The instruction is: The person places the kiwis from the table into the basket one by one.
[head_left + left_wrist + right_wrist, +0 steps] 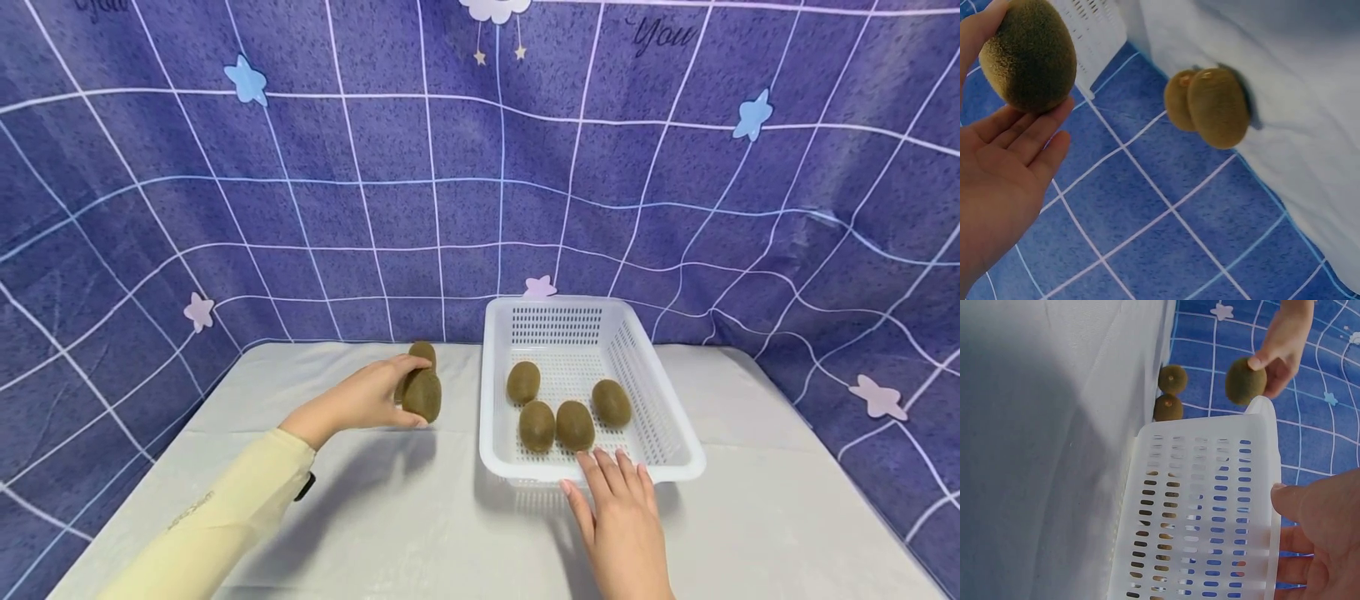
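My left hand holds a brown kiwi between thumb and fingers, above the left part of the table. Near it on the cloth lie two more kiwis, one partly covering the other in the left wrist view; the head view shows them mostly behind the hand. To the right stands a white perforated plastic basket with several kiwis on its bottom. My right hand grips the basket's near rim, fingers over the edge and thumb outside it.
A pale cloth covers the table. Behind it and along both sides hangs a blue-purple curtain with a line grid and stars. The basket's far wall stands close to the curtain.
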{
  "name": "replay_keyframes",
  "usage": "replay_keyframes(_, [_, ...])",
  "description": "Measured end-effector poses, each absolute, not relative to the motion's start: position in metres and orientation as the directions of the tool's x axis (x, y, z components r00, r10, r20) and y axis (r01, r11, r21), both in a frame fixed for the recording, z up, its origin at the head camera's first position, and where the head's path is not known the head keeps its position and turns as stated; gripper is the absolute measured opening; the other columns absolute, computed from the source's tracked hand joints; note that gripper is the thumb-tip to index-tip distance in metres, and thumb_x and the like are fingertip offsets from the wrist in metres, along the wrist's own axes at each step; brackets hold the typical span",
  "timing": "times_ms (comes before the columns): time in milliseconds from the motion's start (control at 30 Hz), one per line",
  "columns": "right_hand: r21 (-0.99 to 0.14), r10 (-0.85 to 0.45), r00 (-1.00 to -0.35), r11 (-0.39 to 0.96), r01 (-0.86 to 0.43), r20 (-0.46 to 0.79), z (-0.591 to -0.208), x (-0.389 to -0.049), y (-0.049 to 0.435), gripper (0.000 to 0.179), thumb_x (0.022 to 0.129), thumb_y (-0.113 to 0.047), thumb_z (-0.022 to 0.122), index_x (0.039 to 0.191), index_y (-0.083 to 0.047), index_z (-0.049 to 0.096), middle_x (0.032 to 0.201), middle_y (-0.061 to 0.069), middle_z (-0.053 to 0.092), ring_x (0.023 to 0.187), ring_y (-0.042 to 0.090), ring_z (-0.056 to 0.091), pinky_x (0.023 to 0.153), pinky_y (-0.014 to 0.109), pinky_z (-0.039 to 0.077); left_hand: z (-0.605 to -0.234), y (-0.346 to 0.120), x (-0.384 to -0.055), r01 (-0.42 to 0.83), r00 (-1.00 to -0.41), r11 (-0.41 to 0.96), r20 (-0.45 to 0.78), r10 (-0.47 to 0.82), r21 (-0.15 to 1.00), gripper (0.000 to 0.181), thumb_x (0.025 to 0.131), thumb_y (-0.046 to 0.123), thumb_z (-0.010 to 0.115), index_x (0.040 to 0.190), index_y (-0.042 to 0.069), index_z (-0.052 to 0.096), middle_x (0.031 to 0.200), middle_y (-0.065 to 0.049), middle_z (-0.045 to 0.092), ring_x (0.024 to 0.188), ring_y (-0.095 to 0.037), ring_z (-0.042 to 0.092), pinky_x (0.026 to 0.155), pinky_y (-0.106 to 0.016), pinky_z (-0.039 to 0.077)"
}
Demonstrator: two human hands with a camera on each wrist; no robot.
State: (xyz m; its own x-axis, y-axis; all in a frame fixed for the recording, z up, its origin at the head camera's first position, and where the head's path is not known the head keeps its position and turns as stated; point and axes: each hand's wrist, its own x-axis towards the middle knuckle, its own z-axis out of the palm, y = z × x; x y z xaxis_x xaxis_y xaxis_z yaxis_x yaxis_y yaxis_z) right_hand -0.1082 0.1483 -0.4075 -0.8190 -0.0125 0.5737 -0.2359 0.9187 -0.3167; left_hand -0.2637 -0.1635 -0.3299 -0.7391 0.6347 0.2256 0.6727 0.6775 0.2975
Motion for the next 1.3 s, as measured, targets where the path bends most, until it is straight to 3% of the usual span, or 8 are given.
replay_keyframes(267, [-0.316,-0.013,-0.817,0.918,-0.237,0.576,-0.409,-0.109,0.148,0.042,0.089,-0.033,0.066,0.121,-0.005,0.063,0.123,0.018,0.062,0.122,0.045,0.048,0.102,0.063,0.031,-0.315,-0.136,-0.284,0.673,-0.738,0.663,0.23,0.635,0.33,0.081,0.07,0.031,0.085,0.134,-0.002,0.049,0.124,-0.015,0.059,0.101,-0.025,0.059,0.088,-0.041,0.05])
replay_keyframes(500, [-0.312,-0.007,-0.805,0.92,-0.238,0.593,-0.409,-0.11,0.147,0.041,0.085,-0.029,0.071,0.118,-0.005,0.065,0.122,0.018,0.063,0.121,0.044,0.049,0.102,0.062,0.031,-0.308,-0.105,-0.299,0.68,-0.732,0.663,0.234,0.64,0.312,0.084,0.071,0.036,0.084,0.137,0.0,0.047,0.13,-0.013,0.056,0.113,-0.026,0.056,0.099,-0.041,0.044])
replay_keyframes(933, [-0.307,-0.004,-0.786,0.92,-0.245,0.618,-0.411,-0.111,0.148,0.041,0.086,-0.03,0.07,0.118,-0.006,0.065,0.121,0.018,0.063,0.12,0.044,0.05,0.102,0.061,0.031,-0.307,-0.052,-0.32,0.701,-0.709,0.642,0.202,0.676,0.311,0.084,0.076,0.04,0.08,0.142,0.003,0.043,0.14,-0.013,0.049,0.128,-0.026,0.047,0.109,-0.037,0.036])
replay_keyframes(1300, [-0.302,-0.004,-0.788,0.922,-0.241,0.616,-0.412,-0.112,0.149,0.042,0.085,-0.031,0.07,0.118,-0.006,0.066,0.121,0.017,0.063,0.12,0.044,0.051,0.102,0.06,0.031,-0.314,-0.024,-0.338,0.726,-0.684,0.639,0.166,0.711,0.253,0.085,0.078,0.046,0.077,0.142,0.002,0.043,0.141,-0.013,0.049,0.13,-0.024,0.045,0.11,-0.034,0.035])
